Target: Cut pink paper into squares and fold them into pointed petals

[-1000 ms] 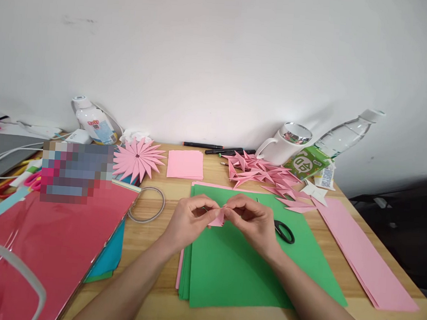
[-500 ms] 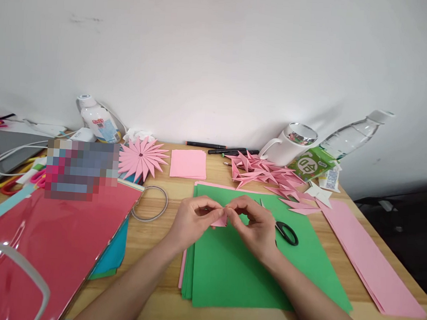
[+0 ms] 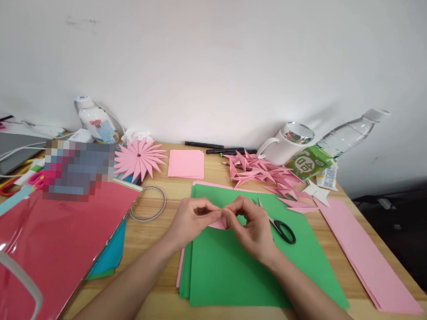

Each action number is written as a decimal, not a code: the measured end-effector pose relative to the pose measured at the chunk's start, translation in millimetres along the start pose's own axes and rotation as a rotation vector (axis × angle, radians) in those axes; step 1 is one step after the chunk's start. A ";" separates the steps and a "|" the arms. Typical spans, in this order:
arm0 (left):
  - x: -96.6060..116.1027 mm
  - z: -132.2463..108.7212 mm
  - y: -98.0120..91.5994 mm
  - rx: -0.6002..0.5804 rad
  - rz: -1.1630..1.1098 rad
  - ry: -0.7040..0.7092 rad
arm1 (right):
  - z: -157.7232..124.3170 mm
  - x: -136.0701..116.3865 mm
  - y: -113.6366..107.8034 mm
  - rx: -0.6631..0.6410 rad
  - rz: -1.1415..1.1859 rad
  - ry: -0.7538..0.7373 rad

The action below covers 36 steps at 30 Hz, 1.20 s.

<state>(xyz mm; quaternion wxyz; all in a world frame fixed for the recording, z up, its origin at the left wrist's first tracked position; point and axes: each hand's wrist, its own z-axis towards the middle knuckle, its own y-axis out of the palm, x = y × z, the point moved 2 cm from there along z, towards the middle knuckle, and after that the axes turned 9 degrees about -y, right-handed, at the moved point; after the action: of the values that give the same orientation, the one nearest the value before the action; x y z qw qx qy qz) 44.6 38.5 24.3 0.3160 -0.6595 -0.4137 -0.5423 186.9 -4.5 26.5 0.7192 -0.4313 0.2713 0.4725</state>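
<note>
A small piece of pink paper is pinched between my two hands, mostly hidden by the fingers. My left hand is closed on its left side, thumb on the near face. My right hand grips the paper's right edge with thumb and forefinger; the fingertips of both hands meet. Beneath them lies a stack of green paper sheets. Black-handled scissors rest on the green stack just right of my right hand, their blades partly behind it.
Behind are a pink folded-paper star, a stack of pink squares, and a heap of pointed pink folded pieces. A white mug and a bottle stand back right. Pink strips lie right, a red folder left.
Both hands keep their pinch on the pink paper, with the fingers shifted slightly. A little more of the scissors shows beside my right hand. The whole view has shifted slightly.
</note>
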 end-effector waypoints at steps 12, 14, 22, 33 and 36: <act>-6.7 4.1 -3.8 0.165 -0.222 -0.106 | 4.7 6.9 0.6 0.012 0.107 0.047; -6.7 3.9 -3.3 0.156 -0.244 -0.132 | 4.1 6.3 0.8 0.008 0.098 0.029; -9.9 7.2 -6.3 0.064 -0.539 -0.281 | 2.4 -0.4 0.7 -0.102 -0.105 -0.315; -11.0 7.8 -6.6 -0.046 -0.555 -0.310 | 2.6 2.0 2.3 -0.009 0.001 -0.165; -8.2 7.3 -6.5 -0.046 -0.505 -0.273 | 2.3 4.8 2.0 0.018 0.137 -0.061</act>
<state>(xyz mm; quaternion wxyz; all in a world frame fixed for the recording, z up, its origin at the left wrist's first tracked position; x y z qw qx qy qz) 41.6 46.1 14.5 0.0971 -0.6096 -0.5912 -0.5191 187.0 0.1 23.0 0.6968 -0.3908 0.2823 0.5311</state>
